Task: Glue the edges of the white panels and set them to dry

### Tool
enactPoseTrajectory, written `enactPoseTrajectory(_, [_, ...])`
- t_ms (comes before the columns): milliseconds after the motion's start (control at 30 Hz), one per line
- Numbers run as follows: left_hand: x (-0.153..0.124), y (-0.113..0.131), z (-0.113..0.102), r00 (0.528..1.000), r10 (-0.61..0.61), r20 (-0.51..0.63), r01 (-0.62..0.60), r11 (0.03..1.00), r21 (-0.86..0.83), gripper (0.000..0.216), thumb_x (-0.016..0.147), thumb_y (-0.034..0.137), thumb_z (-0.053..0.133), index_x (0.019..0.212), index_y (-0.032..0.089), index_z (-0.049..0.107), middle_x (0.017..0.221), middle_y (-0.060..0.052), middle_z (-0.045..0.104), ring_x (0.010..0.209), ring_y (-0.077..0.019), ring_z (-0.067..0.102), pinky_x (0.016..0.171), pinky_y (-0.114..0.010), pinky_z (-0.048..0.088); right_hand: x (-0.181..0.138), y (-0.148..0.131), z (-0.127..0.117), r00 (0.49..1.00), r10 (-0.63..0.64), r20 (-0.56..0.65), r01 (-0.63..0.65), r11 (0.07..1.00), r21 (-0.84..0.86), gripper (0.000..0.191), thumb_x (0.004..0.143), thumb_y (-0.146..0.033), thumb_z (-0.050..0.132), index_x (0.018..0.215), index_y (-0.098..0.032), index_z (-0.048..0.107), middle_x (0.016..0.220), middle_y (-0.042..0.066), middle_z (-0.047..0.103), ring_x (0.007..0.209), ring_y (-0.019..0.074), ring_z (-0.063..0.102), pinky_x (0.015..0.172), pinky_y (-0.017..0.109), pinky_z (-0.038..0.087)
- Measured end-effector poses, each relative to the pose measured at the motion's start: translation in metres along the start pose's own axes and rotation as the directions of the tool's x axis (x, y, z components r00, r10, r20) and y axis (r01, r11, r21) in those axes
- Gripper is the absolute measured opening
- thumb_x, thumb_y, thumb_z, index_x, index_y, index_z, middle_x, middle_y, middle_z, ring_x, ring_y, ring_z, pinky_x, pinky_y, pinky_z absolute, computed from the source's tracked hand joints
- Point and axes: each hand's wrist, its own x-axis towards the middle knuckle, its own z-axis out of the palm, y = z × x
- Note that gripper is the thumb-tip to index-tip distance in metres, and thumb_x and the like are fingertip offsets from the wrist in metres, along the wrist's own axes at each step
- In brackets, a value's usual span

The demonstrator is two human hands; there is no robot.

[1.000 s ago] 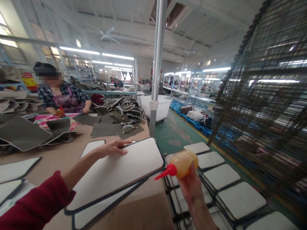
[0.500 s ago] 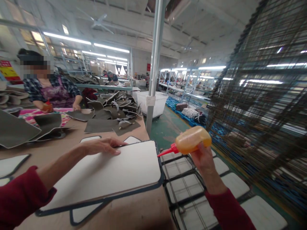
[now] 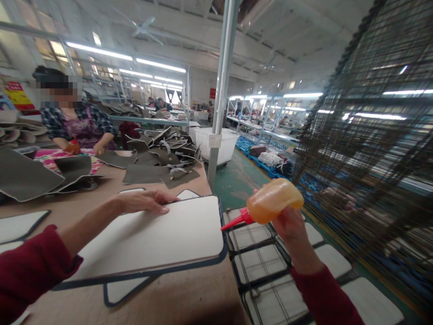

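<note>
My left hand [image 3: 145, 201] lies with fingers flat on the far edge of a white panel with a dark border [image 3: 158, 237], which rests on the brown table [image 3: 189, 298] over another such panel. My right hand [image 3: 287, 223] is closed round an orange glue squeeze bottle [image 3: 272, 206]. Its red nozzle [image 3: 233, 221] points left, just off the panel's right edge.
A person in a plaid shirt [image 3: 76, 126] works across the table among grey cut pieces [image 3: 158, 158]. More white panels lie on wire racks [image 3: 267, 253] below to the right. A steel post [image 3: 221, 90] stands behind the table. A tall wire rack [image 3: 372, 149] fills the right.
My right hand has lifted the bottle from below the table edge up to the panel's right edge. The left hand has stayed on the panel's far edge.
</note>
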Motion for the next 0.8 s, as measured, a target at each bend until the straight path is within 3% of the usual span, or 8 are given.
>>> enactPoseTrajectory(167, [0.0,-0.002,0.0,1.0,-0.003,0.001,0.003,1.0,-0.01,0.048,0.064,0.04,0.078,0.11,0.027,0.074,0.102,-0.002,0.076,0.107,-0.03,0.063,0.093,-0.034,0.047,-0.003,-0.002,0.0,1.0,0.007,0.005,-0.007,1.0,-0.008,0.067,0.043,-0.044,0.089,0.104,-0.023,0.067,0.097,0.009,0.074,0.111,0.0363,0.062,0.099,0.064,0.042])
enactPoseTrajectory(400, [-0.001,-0.006,0.0,0.999,-0.039,-0.003,0.038,0.999,-0.009,0.053,0.064,0.044,0.077,0.114,0.027,0.073,0.104,-0.003,0.075,0.104,-0.0302,0.064,0.088,-0.033,0.05,-0.009,0.0,-0.009,1.0,0.001,-0.001,-0.001,1.0,-0.011,0.063,0.044,-0.043,0.089,0.101,-0.026,0.069,0.091,0.005,0.074,0.092,0.031,0.069,0.098,0.063,0.042])
enactPoseTrajectory(567, [-0.002,-0.011,-0.002,0.998,-0.032,-0.052,0.032,0.999,0.012,0.053,0.063,0.044,0.077,0.112,0.026,0.073,0.106,-0.003,0.075,0.112,-0.0305,0.06,0.094,-0.034,0.047,-0.012,0.0,-0.008,1.0,-0.021,-0.01,0.02,1.0,-0.02,0.064,0.043,-0.045,0.088,0.1,-0.026,0.068,0.092,0.006,0.073,0.099,0.0333,0.067,0.099,0.063,0.041])
enactPoseTrajectory(800, [-0.004,-0.024,-0.006,0.997,-0.041,-0.065,0.039,0.998,-0.046,0.055,0.063,0.044,0.078,0.115,0.027,0.072,0.105,-0.005,0.074,0.105,-0.0315,0.064,0.086,-0.034,0.051,-0.018,-0.001,-0.006,0.999,-0.024,-0.034,0.024,0.999,-0.023,0.064,0.044,-0.044,0.089,0.103,-0.027,0.068,0.094,0.005,0.074,0.091,0.0304,0.069,0.098,0.062,0.042])
